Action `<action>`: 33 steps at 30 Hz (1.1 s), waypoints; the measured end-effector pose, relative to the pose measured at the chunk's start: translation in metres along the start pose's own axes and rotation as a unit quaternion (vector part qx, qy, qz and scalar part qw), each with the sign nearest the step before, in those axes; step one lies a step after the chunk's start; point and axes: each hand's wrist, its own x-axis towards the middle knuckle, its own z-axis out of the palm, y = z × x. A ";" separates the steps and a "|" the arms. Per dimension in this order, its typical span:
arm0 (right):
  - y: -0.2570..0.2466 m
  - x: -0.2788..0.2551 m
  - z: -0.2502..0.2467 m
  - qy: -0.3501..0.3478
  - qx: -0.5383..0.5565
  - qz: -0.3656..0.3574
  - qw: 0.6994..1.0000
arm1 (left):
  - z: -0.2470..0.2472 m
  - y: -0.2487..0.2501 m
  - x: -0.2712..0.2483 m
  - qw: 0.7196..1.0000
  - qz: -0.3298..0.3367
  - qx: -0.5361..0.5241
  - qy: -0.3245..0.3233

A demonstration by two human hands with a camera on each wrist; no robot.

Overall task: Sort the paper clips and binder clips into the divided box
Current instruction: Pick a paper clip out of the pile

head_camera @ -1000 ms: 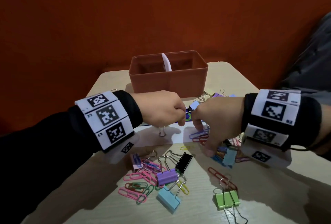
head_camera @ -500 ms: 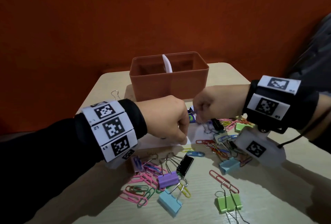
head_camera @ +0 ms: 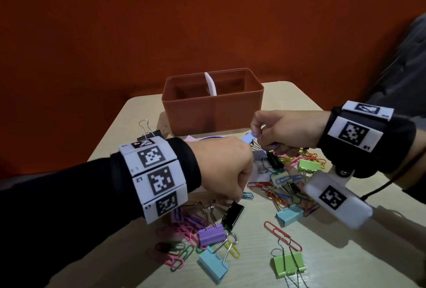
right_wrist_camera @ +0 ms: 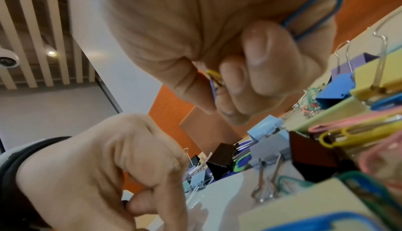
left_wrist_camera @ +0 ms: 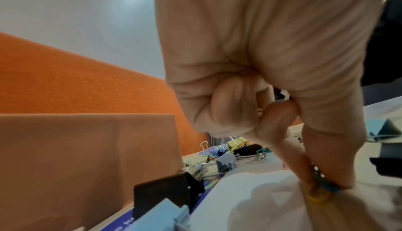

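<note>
The brown divided box with a white divider stands at the back of the table. My right hand hovers just in front of its right half and pinches a blue-purple paper clip. In the right wrist view that paper clip sticks out past the fingers, and a yellow clip shows inside the curled palm. My left hand is down at the table. In the left wrist view its thumb and forefinger pinch small yellow and blue paper clips on the white sheet.
Loose clips cover the near table: a black binder clip, a purple one, a blue one, a green one, pink paper clips and a red one. Another mixed pile lies under my right wrist. An orange wall stands behind.
My right hand has lifted out of the right pile with paper clips and moved up toward the box. My left hand has dropped to the table and pinches clips there.
</note>
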 end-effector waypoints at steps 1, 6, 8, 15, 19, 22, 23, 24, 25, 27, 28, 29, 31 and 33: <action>0.001 0.001 0.000 -0.003 0.007 -0.002 1.000 | 0.000 -0.001 0.000 1.000 -0.006 -0.009 -0.011; 0.004 0.003 0.001 -0.018 0.025 0.000 1.000 | 0.002 -0.008 0.002 0.996 -0.023 -0.048 -0.065; 0.003 0.002 0.001 -0.024 0.025 -0.003 0.999 | 0.003 -0.008 0.003 0.995 -0.023 -0.044 -0.081; -0.001 0.003 0.001 -0.021 0.090 -0.025 0.995 | 0.009 -0.013 0.003 0.992 -0.009 -0.043 -0.115; -0.003 0.007 0.002 -0.024 0.134 -0.033 0.990 | 0.005 -0.015 0.001 0.993 -0.028 -0.032 -0.108; -0.006 0.010 0.001 -0.041 0.179 -0.031 0.982 | -0.006 -0.024 -0.004 0.994 -0.064 -0.055 -0.066; -0.007 0.011 0.000 -0.048 0.194 -0.030 0.979 | -0.011 -0.030 -0.006 0.993 -0.077 -0.072 -0.051; -0.009 0.012 -0.001 -0.057 0.208 -0.030 0.976 | -0.015 -0.035 -0.009 0.991 -0.092 -0.091 -0.036; -0.012 0.014 -0.002 -0.065 0.221 -0.033 0.973 | -0.019 -0.041 -0.011 0.988 -0.109 -0.109 -0.018; -0.020 0.017 -0.004 -0.081 0.243 -0.042 0.966 | -0.027 -0.053 -0.016 0.979 -0.142 -0.145 0.021; -0.025 0.019 -0.006 -0.087 0.250 -0.049 0.963 | -0.032 -0.058 -0.018 0.974 -0.155 -0.162 0.044; -0.030 0.021 -0.007 -0.090 0.255 -0.059 0.961 | -0.037 -0.063 -0.019 0.967 -0.168 -0.180 0.067; -0.042 0.027 -0.010 -0.080 0.267 -0.079 0.957 | -0.047 -0.074 -0.021 0.951 -0.188 -0.213 0.121; -0.054 0.036 -0.014 -0.055 0.283 -0.091 0.953 | -0.057 -0.087 -0.022 0.937 -0.203 -0.227 0.171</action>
